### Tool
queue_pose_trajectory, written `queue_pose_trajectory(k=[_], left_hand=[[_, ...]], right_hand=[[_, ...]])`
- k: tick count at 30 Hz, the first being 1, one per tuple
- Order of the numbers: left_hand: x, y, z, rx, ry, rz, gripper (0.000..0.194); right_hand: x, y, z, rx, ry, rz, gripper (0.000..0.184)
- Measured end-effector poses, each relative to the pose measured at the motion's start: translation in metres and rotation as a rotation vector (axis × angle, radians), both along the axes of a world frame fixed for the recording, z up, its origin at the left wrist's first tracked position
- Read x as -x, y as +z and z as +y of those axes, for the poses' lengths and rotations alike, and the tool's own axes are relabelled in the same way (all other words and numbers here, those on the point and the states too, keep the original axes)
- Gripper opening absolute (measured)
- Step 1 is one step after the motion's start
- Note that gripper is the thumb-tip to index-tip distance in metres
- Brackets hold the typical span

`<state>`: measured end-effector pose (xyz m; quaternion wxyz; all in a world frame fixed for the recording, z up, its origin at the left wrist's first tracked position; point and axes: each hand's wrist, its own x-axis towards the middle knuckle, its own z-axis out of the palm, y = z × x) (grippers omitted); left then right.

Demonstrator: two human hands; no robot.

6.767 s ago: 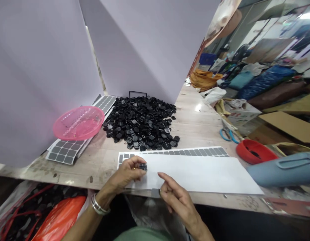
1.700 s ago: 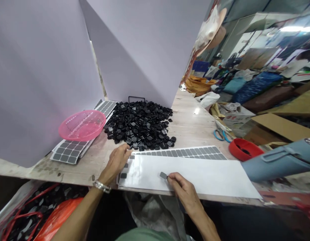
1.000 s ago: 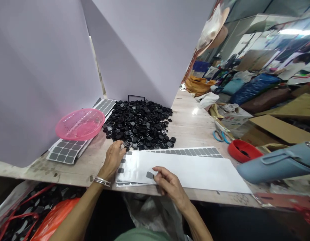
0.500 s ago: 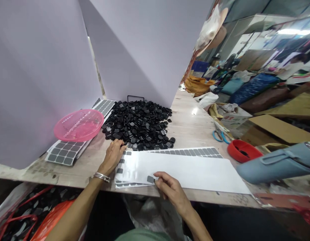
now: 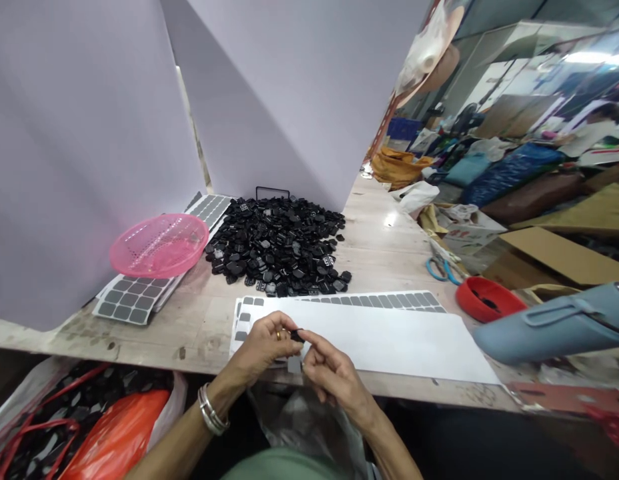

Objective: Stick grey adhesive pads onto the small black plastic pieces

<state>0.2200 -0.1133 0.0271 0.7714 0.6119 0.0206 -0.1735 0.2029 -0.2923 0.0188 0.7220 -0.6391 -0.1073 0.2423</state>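
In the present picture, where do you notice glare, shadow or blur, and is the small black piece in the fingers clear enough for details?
Head view: glare spot on the table, right of the black pile; diagonal shadow edge across the panel behind it; the blue bag at right looks smeared; the black piece in the left hand is too small and dark for detail.

The black pile (image 5: 279, 250) blocks ahead, with open tabletop (image 5: 377, 248) rightward.

Workshop: heap of black pieces (image 5: 284, 243) and grey-patch sheets (image 5: 129, 300) on worktable (image 5: 384, 257); sacks (image 5: 512, 175), open carton (image 5: 564, 257) alongside.
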Motion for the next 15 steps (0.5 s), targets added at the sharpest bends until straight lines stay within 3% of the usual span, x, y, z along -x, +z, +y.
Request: queue_pose_trajectory(k=[4, 10, 15], left_hand=[[0.005, -0.004, -0.006, 0.112, 0.019, 0.153, 0.050], [0.012, -0.012, -0.012, 0.153, -0.065, 0.284, 0.041], [0.014, -0.006, -0.010, 0.109, -0.034, 0.259, 0.041]], right_hand=[[0.009, -0.004, -0.009, -0.017, 0.001, 0.075, 0.049], [0.014, -0.010, -0.011, -0.024, 0.035, 0.074, 0.043], [0.014, -0.007, -0.019, 0.050, -0.004, -0.009, 0.038]])
